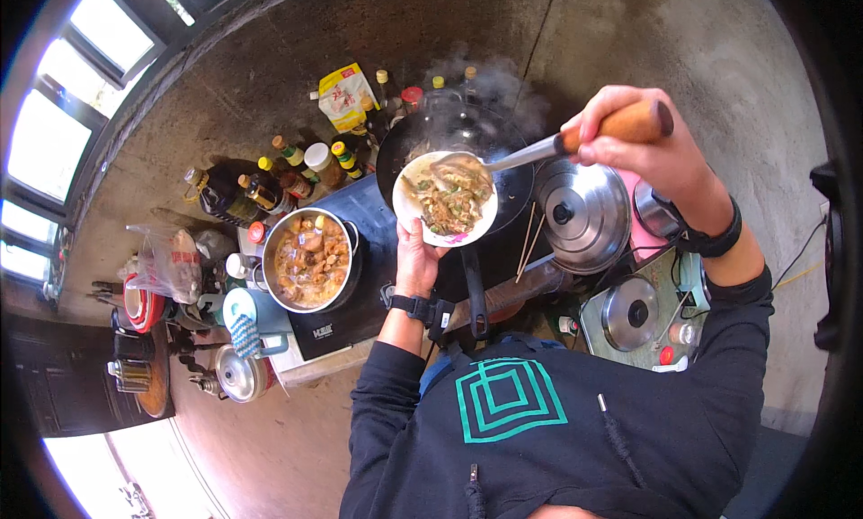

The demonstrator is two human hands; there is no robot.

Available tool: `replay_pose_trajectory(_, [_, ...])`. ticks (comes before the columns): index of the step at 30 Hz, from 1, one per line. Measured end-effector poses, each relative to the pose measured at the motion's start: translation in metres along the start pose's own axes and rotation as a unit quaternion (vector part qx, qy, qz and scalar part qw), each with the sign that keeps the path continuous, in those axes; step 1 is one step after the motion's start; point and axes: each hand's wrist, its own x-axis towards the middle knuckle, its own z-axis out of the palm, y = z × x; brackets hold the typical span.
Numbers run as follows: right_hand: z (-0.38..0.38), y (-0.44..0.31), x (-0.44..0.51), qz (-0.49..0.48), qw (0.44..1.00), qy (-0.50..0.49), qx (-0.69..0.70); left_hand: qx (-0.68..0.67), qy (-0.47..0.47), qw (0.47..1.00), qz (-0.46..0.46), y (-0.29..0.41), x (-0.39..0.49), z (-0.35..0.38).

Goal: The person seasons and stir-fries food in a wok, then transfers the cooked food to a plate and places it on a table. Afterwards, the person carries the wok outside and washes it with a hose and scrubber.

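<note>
My left hand (419, 263) grips the near rim of a white bowl (399, 205) and holds it above a black wok (502, 131). Cooked food (445, 205) with green pieces and brownish sauce fills the bowl. In my right hand (634, 131) is the wooden handle of a metal ladle (526, 156). The ladle's head rests at the bowl's far right side, partly covered by food and sauce. Steam rises from the wok, whose black handle (476, 296) points towards me. The bowl hides much of the wok's inside.
A pot of stew (273, 286) stands left on the black cooktop (377, 249). Sauce bottles (290, 151) line the wall. Right of the wok lie chopsticks (529, 246) and a steel lid (586, 216). A blue pitcher (266, 310) stands at the left edge.
</note>
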Motion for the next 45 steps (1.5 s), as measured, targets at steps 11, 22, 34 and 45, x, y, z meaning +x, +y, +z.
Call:
replay_pose_trajectory(11, [0.041, -0.043, -0.015, -0.196, 0.958, -0.053, -0.205, -0.055, 0.024, 0.998, -0.001, 0.0, -0.014, -0.01])
replay_pose_trajectory(22, [-0.004, 0.06, 0.026, 0.091, 0.977, 0.192, -0.005, -0.055, 0.032, 0.998, -0.018, 0.008, -0.023, -0.033])
replay_pose_trajectory(34, [0.029, 0.159, 0.067, 0.16, 0.96, 0.185, 0.14, -0.027, 0.125, 0.991, 0.029, 0.058, -0.106, -0.07])
replay_pose_trajectory(45, [0.037, 0.146, 0.112, -0.039, 0.997, -0.049, -0.039, -0.028, 0.132, 0.99, 0.03, 0.059, -0.117, -0.065])
